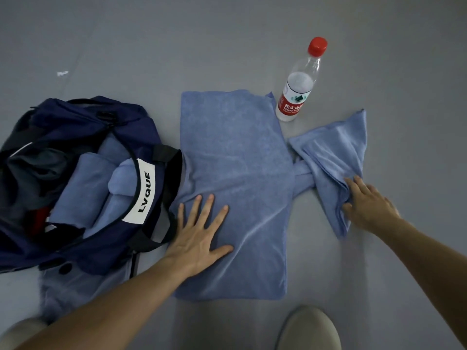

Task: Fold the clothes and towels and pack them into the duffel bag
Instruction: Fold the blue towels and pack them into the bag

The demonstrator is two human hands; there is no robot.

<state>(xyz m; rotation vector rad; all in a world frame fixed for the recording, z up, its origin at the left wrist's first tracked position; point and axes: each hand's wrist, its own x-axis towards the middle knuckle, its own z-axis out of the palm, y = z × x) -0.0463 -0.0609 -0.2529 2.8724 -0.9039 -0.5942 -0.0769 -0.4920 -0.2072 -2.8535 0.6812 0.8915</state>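
A light blue towel (235, 157) lies flat on the grey floor in the middle, folded into a long rectangle. My left hand (199, 236) presses on its lower left part with fingers spread flat. To the right, a bunched part of blue towel (333, 152) is gathered into a crumpled fan, joined to the flat piece by a twisted neck. My right hand (366, 203) grips the lower edge of that bunch. The navy duffel bag (106, 238) with a white label sits open at the left, holding rolled blue towels (86, 188) and dark clothes.
A water bottle (298, 89) with a red cap stands just beyond the towel's far right corner. More blue cloth (75, 286) sticks out from under the bag at the bottom left. A beige shoe (308, 329) shows at the bottom edge.
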